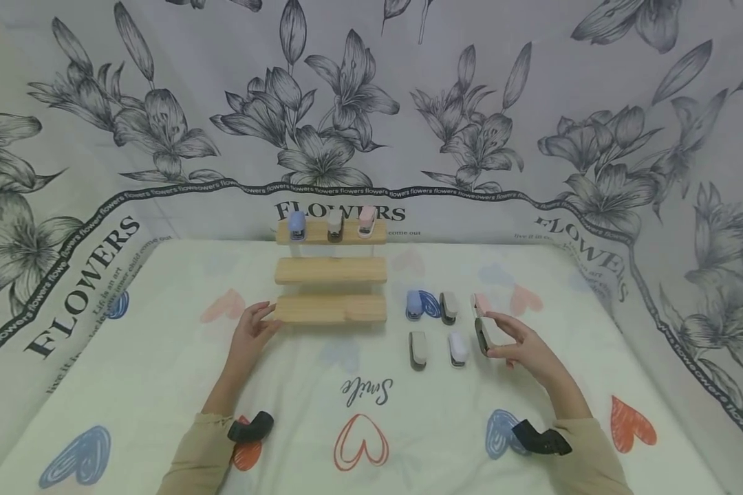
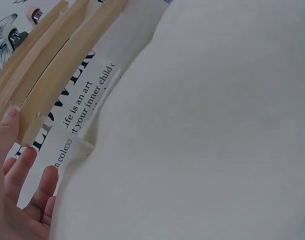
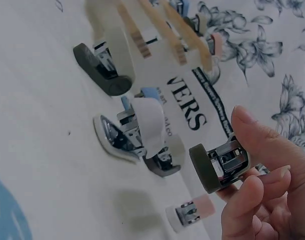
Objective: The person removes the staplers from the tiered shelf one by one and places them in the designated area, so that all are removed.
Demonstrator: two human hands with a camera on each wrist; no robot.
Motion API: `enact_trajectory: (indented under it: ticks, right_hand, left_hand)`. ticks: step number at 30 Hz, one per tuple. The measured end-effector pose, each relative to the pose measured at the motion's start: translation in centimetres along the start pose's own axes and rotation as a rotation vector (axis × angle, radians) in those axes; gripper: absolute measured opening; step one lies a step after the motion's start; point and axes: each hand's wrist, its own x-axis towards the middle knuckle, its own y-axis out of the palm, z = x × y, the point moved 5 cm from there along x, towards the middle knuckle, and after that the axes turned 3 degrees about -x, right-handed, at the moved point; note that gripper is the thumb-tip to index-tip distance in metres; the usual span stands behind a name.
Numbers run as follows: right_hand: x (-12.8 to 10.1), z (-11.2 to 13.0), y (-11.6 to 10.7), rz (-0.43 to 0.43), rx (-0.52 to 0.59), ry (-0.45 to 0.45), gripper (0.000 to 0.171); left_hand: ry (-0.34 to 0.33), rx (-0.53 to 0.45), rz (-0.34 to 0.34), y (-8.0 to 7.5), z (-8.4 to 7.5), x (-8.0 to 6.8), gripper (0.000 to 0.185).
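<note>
We see the left hand (image 1: 252,333) left of centre in the head view, its arm running down to the lower left in a beige sleeve. The fingers are fairly straight and point right; in the left wrist view the thumb tip presses against a wooden edge at the left of the frame, the other fingers spread below it. The right hand (image 1: 523,347) sits right of centre, forearm slanting to the lower right. Its thumb and fingers are curled, pinching a small stapler (image 3: 220,167), it seems.
</note>
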Motion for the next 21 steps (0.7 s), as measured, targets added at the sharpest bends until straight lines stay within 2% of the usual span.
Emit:
enact_trajectory:
  ticks: [5,11,21]
  right_hand:
    - [-0.5,-1.4,-0.3,0.001,0.004,0.055,0.073]
    - [-0.6,-2.9,-0.6,-0.016,-0.075,0.096,0.074]
    - [-0.7,-3.7,-0.8,0.004,-0.111,0.108,0.075]
  left_hand:
    - [-0.019,0.009,-0.017,0.2,0.0,-0.1,0.053]
    - [-0.017,-0.006,-0.012,0.4,-0.3,0.0,0.052]
    - [-0.069,-0.056,-0.029,0.0,0.2,0.0,0.057]
